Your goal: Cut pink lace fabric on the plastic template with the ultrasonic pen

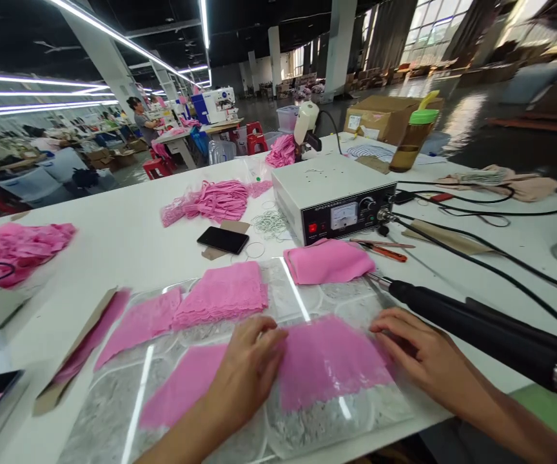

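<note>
A pink lace piece (329,361) lies flat on a clear glass plate (307,425) at the table's near edge. My left hand (249,367) rests on its left end, fingers curled down onto the fabric. My right hand (418,354) presses its right edge with fingers stretched flat. More pink lace pieces (223,293) lie in a row behind, and a folded pink cloth (329,261) sits by the control box. A black handheld tool (472,325) lies just right of my right hand, its metal tip pointing at the plate.
A white control box (331,200) with a meter stands mid-table, cables running right. A black phone (223,240), white rings (269,223), orange pliers (385,252), pink lace heaps (15,248), a bottle (411,138) and a cardboard box (385,116) are around. Other workers sit far left.
</note>
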{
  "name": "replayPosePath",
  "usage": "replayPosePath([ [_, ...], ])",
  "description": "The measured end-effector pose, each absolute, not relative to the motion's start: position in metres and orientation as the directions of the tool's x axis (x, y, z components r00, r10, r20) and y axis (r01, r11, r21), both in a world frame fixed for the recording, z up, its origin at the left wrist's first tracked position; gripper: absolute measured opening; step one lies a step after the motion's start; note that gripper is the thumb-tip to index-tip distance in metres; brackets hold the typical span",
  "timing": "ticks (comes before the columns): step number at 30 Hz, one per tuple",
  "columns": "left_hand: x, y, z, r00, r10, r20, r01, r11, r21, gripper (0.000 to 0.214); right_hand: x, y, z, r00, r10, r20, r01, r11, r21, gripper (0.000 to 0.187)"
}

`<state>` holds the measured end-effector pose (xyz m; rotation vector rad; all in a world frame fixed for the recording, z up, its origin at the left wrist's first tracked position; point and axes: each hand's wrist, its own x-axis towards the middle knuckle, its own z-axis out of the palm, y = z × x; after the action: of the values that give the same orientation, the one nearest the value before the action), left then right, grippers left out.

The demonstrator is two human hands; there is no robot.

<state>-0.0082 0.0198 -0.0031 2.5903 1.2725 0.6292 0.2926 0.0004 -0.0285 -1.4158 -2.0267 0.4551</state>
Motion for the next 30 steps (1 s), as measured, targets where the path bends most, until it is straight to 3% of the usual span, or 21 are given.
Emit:
replayPosePath([
  [6,-0.027,0.004,-0.002,0.809,0.517,0.281,0.51,-0.854,0.104,0.034,0.31,-0.024,-0.027,-0.246,0.963,0.109,0.694,0.253,-0.674,0.014],
  [9,-0.031,0.006,-0.003,0.86,0.453,0.235,0.463,-0.886,0.012,0.035,0.304,-0.025,-0.023,-0.294,0.944,0.15,0.737,0.324,-0.593,0.012],
  [13,-0.033,0.008,-0.008,0.871,0.432,0.235,0.447,-0.894,-0.014,0.035,0.299,-0.023,-0.022,-0.334,0.906,0.259,0.751,0.422,-0.507,0.018],
  [20,-0.038,0.006,-0.006,0.854,0.476,0.21,0.463,-0.879,0.112,0.03,0.306,-0.03,-0.03,-0.395,0.845,0.36,0.717,0.528,-0.454,0.014],
  [27,-0.024,-0.001,0.005,0.761,0.609,0.223,0.515,-0.776,0.363,0.016,0.312,-0.027,-0.044,-0.347,0.812,0.47,0.748,0.542,-0.383,0.018],
  [30,-0.021,-0.002,0.002,0.736,0.637,0.229,0.515,-0.747,0.421,0.014,0.316,-0.023,-0.058,-0.263,0.826,0.499,0.749,0.5,-0.434,0.023],
])
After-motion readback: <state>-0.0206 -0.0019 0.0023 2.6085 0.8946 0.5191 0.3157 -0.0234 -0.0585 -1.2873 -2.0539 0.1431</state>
